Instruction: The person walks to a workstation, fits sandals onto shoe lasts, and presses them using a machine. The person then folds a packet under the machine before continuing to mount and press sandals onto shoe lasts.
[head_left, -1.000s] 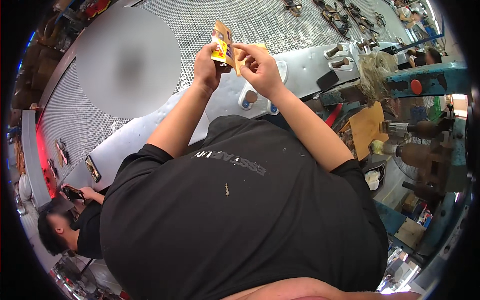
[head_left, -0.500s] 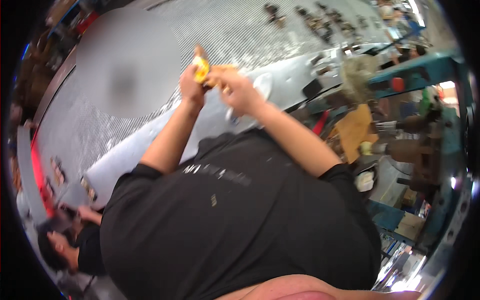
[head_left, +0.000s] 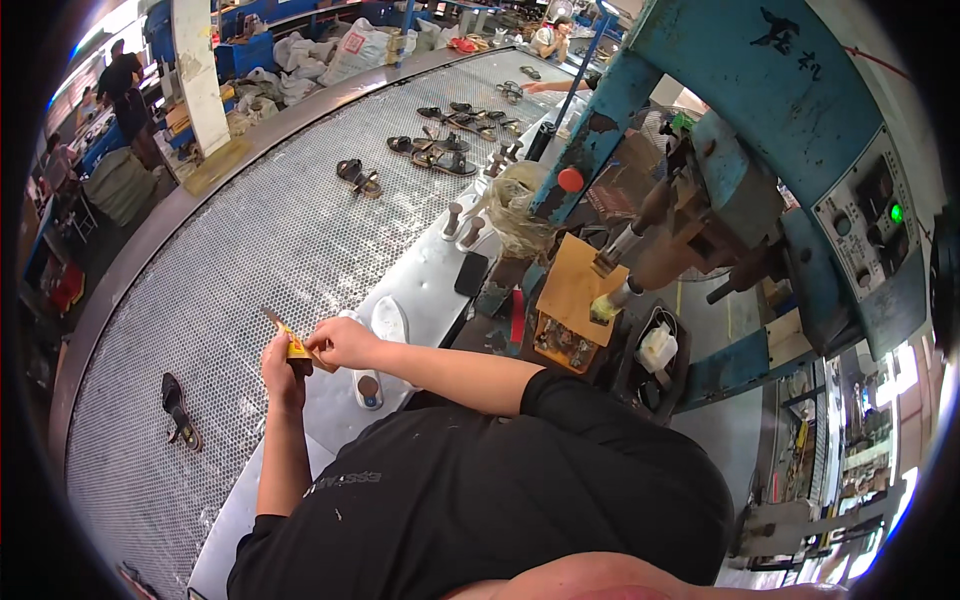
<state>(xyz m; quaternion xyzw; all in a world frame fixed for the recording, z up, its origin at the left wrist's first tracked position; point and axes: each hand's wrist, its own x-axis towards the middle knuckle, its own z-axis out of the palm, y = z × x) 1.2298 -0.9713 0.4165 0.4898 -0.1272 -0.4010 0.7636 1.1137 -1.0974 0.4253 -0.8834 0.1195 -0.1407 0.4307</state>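
Left fingers (head_left: 277,347) and right fingers (head_left: 324,338) clamp a yellow, brown-tipped packet (head_left: 295,346).

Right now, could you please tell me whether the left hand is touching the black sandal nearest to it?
Apart: the head view shows bare mesh surface between the left hand and the black sandal.

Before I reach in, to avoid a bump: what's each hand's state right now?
Left hand: closed, holding a yellow-and-brown packet.
Right hand: fingers curled at the packet's side; cannot tell if they grip it.
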